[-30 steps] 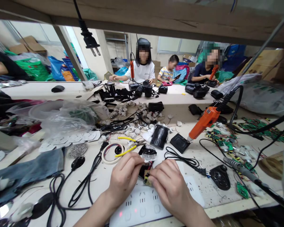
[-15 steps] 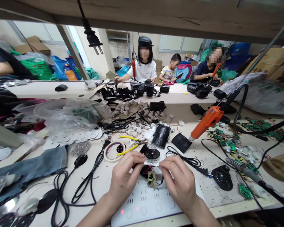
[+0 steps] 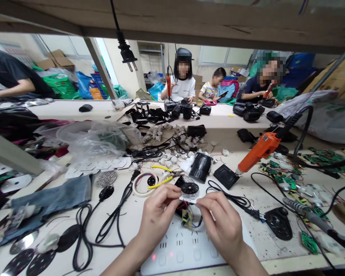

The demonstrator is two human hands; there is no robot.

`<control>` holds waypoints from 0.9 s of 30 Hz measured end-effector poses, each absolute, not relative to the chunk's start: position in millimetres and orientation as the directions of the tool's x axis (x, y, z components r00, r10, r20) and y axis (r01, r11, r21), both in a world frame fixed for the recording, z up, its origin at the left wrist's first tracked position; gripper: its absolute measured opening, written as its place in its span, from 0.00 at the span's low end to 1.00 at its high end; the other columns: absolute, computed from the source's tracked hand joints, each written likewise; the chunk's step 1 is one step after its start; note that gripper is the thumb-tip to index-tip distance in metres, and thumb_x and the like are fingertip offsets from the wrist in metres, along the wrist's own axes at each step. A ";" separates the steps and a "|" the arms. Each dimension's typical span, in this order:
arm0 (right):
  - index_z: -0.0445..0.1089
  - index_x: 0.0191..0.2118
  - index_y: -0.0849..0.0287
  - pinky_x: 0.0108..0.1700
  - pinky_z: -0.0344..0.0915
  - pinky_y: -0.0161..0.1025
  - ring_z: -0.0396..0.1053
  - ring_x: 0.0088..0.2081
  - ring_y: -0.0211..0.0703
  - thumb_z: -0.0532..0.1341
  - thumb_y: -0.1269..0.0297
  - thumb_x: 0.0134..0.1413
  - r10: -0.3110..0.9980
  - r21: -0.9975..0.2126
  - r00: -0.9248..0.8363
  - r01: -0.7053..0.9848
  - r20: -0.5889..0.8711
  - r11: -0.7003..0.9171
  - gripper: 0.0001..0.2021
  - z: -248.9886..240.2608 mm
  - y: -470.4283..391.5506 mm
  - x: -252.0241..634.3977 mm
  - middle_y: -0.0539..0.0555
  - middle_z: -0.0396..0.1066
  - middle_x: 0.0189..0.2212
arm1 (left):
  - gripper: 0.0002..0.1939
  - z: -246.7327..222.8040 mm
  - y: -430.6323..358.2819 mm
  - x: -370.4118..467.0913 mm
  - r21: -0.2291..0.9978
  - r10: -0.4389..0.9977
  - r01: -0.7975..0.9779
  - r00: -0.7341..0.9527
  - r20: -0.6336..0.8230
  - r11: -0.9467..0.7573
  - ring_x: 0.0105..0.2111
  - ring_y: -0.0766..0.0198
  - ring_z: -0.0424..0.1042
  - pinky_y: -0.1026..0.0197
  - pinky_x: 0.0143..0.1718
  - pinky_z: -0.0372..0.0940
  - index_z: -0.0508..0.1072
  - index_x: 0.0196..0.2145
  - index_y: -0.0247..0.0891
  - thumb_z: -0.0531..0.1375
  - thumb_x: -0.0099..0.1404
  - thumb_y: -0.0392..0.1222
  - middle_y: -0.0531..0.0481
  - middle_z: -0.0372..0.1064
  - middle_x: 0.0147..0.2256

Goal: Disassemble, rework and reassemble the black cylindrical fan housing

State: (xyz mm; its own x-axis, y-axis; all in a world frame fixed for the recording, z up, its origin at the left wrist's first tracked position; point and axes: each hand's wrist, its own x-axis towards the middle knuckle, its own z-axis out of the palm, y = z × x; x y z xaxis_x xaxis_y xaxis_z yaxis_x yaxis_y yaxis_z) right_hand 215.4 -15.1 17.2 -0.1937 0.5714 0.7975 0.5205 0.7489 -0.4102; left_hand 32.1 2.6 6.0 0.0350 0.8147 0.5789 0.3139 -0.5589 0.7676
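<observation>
Between both hands is a small white plate (image 3: pixel 189 199) with a black perforated disc (image 3: pixel 189 188) on it. My left hand (image 3: pixel 161 205) pinches the plate's left edge with thumb and fingertips. On the other side, my right hand (image 3: pixel 220 214) has its thumb and index finger closed on the right edge. Below the plate hangs a small circuit board (image 3: pixel 186 217) with red and dark wires, over a white power strip (image 3: pixel 179 245) with two red lights. A dark housing behind the plate is partly hidden by my fingers.
Yellow-handled pliers (image 3: pixel 164 180) and a tape roll (image 3: pixel 138 188) lie behind my left hand. An orange electric screwdriver (image 3: pixel 258 151) leans at right, near green circuit boards (image 3: pixel 309 241). Coiled black cables (image 3: pixel 84 230) lie left. People sit across the bench; one person (image 3: pixel 179 86) wears a cap.
The whole view has shifted, so bench items appear farther right. Both hands still grip the plate. The capped person's outstretched arm has drawn back toward the hanging screwdriver.
</observation>
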 end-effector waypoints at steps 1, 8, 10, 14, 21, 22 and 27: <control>0.70 0.43 0.60 0.35 0.70 0.37 0.69 0.33 0.43 0.55 0.83 0.62 0.572 -0.413 -0.191 0.518 0.798 0.749 0.12 17.6 -14.8 215.1 0.56 0.67 0.33 | 0.07 6.3 1.8 31.9 0.758 0.809 0.326 0.041 0.586 -0.565 0.35 0.64 0.75 0.66 0.32 0.70 0.73 0.30 0.39 0.60 0.62 0.28 0.49 0.74 0.34; 0.67 0.40 0.60 0.36 0.68 0.36 0.68 0.34 0.41 0.55 0.83 0.62 0.636 -0.499 -0.171 0.482 0.753 0.720 0.11 14.3 -12.2 214.4 0.54 0.66 0.32 | 0.11 15.4 -11.0 31.4 0.527 0.660 0.496 0.135 0.739 -0.690 0.36 0.67 0.74 0.67 0.38 0.70 0.71 0.36 0.38 0.57 0.64 0.23 0.49 0.73 0.35; 0.67 0.40 0.60 0.36 0.67 0.36 0.68 0.34 0.41 0.55 0.83 0.63 0.647 -0.511 -0.173 0.479 0.743 0.714 0.11 11.6 -11.2 214.8 0.53 0.66 0.32 | 0.12 17.7 -14.8 31.6 0.480 0.629 0.520 0.154 0.762 -0.707 0.36 0.67 0.74 0.68 0.39 0.70 0.71 0.38 0.37 0.56 0.64 0.22 0.48 0.72 0.35; 0.67 0.41 0.59 0.37 0.67 0.36 0.68 0.35 0.41 0.54 0.82 0.64 0.670 -0.523 -0.184 0.492 0.719 0.697 0.11 7.1 -9.5 214.9 0.54 0.67 0.33 | 0.13 20.0 -20.0 32.4 0.435 0.603 0.542 0.176 0.778 -0.720 0.36 0.66 0.73 0.67 0.39 0.70 0.72 0.40 0.36 0.56 0.64 0.21 0.47 0.72 0.35; 0.68 0.39 0.59 0.35 0.69 0.37 0.70 0.34 0.42 0.54 0.80 0.64 0.653 -0.500 -0.176 0.508 0.737 0.701 0.10 11.1 -10.2 213.5 0.54 0.68 0.32 | 0.13 21.3 -21.7 33.4 0.429 0.600 0.553 0.167 0.783 -0.714 0.36 0.66 0.73 0.66 0.39 0.71 0.72 0.40 0.36 0.56 0.64 0.22 0.46 0.71 0.36; 0.68 0.40 0.59 0.35 0.70 0.37 0.70 0.34 0.42 0.54 0.80 0.64 0.644 -0.491 -0.174 0.511 0.745 0.706 0.10 12.5 -10.7 213.4 0.54 0.68 0.32 | 0.13 21.0 -21.1 33.5 0.446 0.612 0.553 0.153 0.776 -0.704 0.36 0.66 0.73 0.67 0.38 0.70 0.72 0.39 0.37 0.56 0.64 0.22 0.46 0.71 0.36; 0.70 0.40 0.61 0.36 0.72 0.37 0.71 0.35 0.43 0.56 0.81 0.62 0.581 -0.417 -0.175 0.538 0.795 0.732 0.10 16.2 -12.4 213.1 0.57 0.68 0.35 | 0.10 18.3 -15.4 32.6 0.567 0.707 0.532 0.088 0.701 -0.629 0.36 0.65 0.74 0.65 0.37 0.70 0.71 0.32 0.39 0.57 0.64 0.25 0.49 0.73 0.35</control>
